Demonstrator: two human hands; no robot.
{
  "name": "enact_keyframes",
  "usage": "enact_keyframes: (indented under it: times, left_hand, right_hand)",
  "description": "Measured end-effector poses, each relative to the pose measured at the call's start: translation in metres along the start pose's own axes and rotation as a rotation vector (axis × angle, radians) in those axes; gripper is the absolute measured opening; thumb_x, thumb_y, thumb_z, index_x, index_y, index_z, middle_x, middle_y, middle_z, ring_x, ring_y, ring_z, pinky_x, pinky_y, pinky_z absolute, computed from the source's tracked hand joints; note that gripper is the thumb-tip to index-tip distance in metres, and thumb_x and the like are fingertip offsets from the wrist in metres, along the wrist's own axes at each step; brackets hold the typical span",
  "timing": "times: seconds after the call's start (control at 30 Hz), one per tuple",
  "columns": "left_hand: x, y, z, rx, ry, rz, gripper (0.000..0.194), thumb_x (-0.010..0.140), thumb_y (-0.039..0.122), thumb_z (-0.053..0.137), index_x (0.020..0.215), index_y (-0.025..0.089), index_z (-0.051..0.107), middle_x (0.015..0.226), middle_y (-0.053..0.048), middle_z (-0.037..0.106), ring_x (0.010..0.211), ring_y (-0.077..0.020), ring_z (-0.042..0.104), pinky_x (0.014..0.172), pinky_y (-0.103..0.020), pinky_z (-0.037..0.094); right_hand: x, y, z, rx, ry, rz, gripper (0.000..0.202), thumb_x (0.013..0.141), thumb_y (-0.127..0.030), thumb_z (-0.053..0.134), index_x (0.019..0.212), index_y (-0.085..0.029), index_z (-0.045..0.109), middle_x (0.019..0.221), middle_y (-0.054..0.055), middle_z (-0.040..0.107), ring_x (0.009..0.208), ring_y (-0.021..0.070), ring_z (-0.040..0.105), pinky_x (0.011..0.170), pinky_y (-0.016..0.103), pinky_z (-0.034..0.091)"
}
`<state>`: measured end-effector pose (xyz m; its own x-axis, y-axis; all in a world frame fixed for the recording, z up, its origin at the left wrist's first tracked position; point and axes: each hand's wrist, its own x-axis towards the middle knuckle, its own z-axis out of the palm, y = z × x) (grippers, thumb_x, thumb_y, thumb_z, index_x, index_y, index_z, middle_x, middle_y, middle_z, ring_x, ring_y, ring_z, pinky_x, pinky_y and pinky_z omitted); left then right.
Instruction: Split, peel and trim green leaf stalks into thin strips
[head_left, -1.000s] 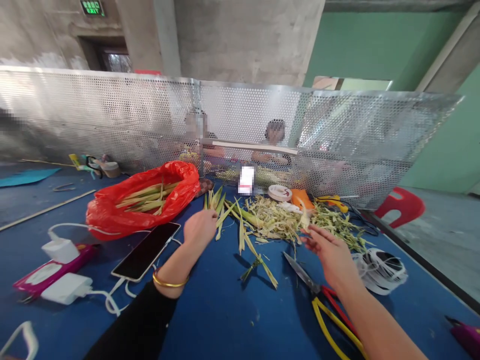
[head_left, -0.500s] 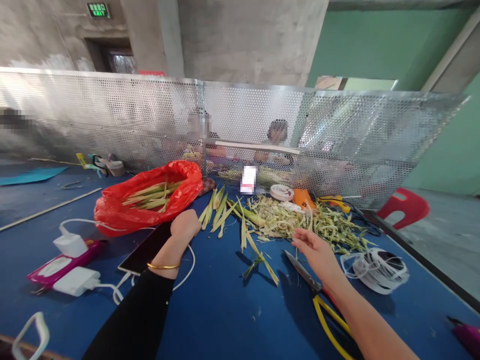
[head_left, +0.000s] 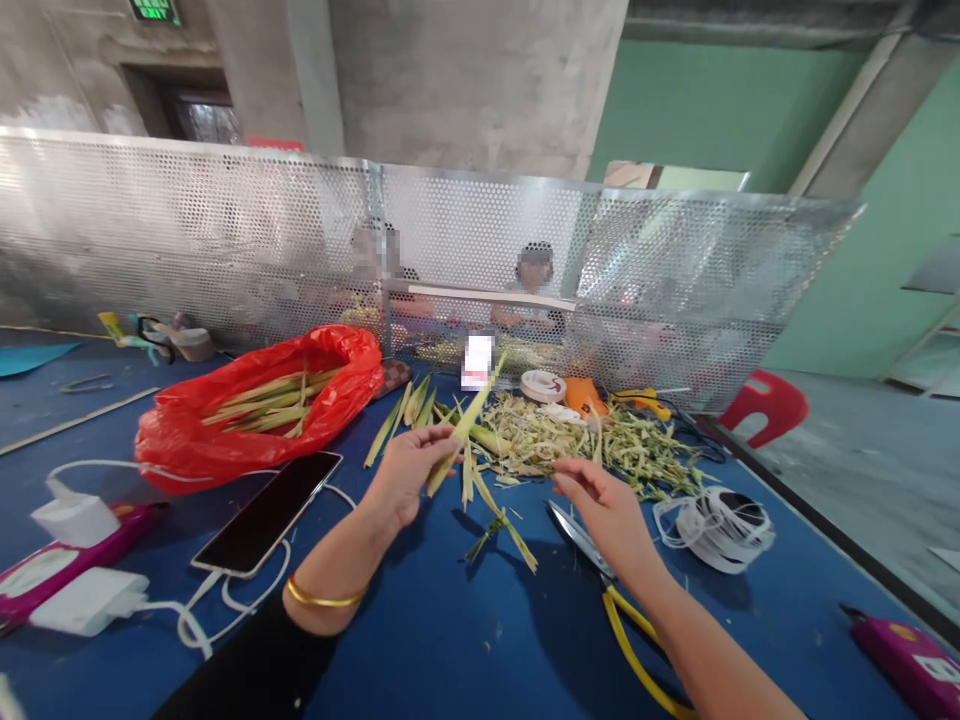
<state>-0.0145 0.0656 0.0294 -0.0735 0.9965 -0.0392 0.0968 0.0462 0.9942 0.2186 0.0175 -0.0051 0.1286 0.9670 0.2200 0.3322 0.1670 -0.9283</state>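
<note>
Between thumb and fingers, my left hand (head_left: 411, 468) pinches a pale green leaf strip (head_left: 474, 408) that points up and away. My right hand (head_left: 596, 495) hovers over the metal blades of yellow-handled scissors (head_left: 581, 540); its fingers are curled toward the thumb, and whether they hold anything is too small to tell. Below and between the hands lies a tied woven leaf piece (head_left: 496, 522) with long tips. Loose leaves (head_left: 414, 402) rest beyond my left hand. A heap of shredded strips (head_left: 555, 440) spreads beyond my right hand.
A red plastic bag (head_left: 337, 345) of leaves stands left, near a black phone (head_left: 270, 515) with white cables and a purple power strip (head_left: 127, 530). White ribbon (head_left: 724, 530) lies right. A perforated metal screen (head_left: 480, 230) crosses behind; people sit beyond it.
My left hand has moved from the loose leaves toward the middle and now holds one leaf strip. The view has shifted right; my right hand stays near the scissors.
</note>
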Motion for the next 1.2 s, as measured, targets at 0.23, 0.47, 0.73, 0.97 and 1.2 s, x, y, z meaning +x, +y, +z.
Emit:
enact_keyframes:
  times: [0.23,0.47,0.73,0.97,1.2]
  left_hand:
    - [-0.054,-0.009,0.044,-0.282,-0.319,-0.084,0.027,0.061,0.024,0.075,0.083,0.014,0.065,0.073,-0.003,0.067,0.063,-0.0118,0.061,0.056,-0.02,0.048]
    - [-0.058,-0.011,0.048,-0.156,-0.323,-0.008,0.024,0.062,0.027,0.074,0.08,0.014,0.063,0.071,0.0,0.064,0.065,-0.01,0.056,0.06,-0.02,0.043]
    - [-0.059,-0.005,0.042,-0.09,-0.506,-0.083,0.017,0.065,0.029,0.07,0.076,0.016,0.064,0.065,0.001,0.063,0.056,-0.01,0.054,0.051,-0.02,0.041]
    - [-0.061,-0.006,0.044,-0.127,-0.418,-0.059,0.015,0.066,0.027,0.069,0.072,0.016,0.061,0.062,0.002,0.059,0.055,-0.0092,0.052,0.049,-0.019,0.04]
    - [-0.067,-0.007,0.049,-0.105,-0.277,0.062,0.022,0.068,0.034,0.068,0.08,0.017,0.06,0.067,0.001,0.059,0.061,-0.0127,0.057,0.05,-0.021,0.045]
  right_hand:
    - [-0.024,-0.031,0.023,0.33,-0.173,0.086,0.025,0.073,-0.038,0.067,0.087,-0.018,0.068,0.076,0.002,0.067,0.075,0.0185,0.06,0.068,0.028,0.046]
    - [-0.029,-0.031,0.027,0.405,-0.04,0.123,0.02,0.071,-0.037,0.068,0.075,-0.017,0.066,0.066,-0.001,0.061,0.064,0.0135,0.052,0.059,0.024,0.042]
    - [-0.027,-0.034,0.024,0.442,-0.088,0.177,0.022,0.071,-0.036,0.069,0.072,-0.017,0.059,0.063,-0.002,0.057,0.058,0.0104,0.051,0.054,0.021,0.042]
    - [-0.031,-0.037,0.024,0.521,-0.192,0.2,0.019,0.069,-0.03,0.069,0.076,-0.016,0.058,0.069,-0.001,0.056,0.058,0.0099,0.05,0.051,0.021,0.042]
    - [-0.033,-0.04,0.025,0.322,-0.085,0.069,0.014,0.074,-0.03,0.065,0.077,-0.018,0.058,0.062,-0.004,0.05,0.056,0.0096,0.045,0.05,0.02,0.037]
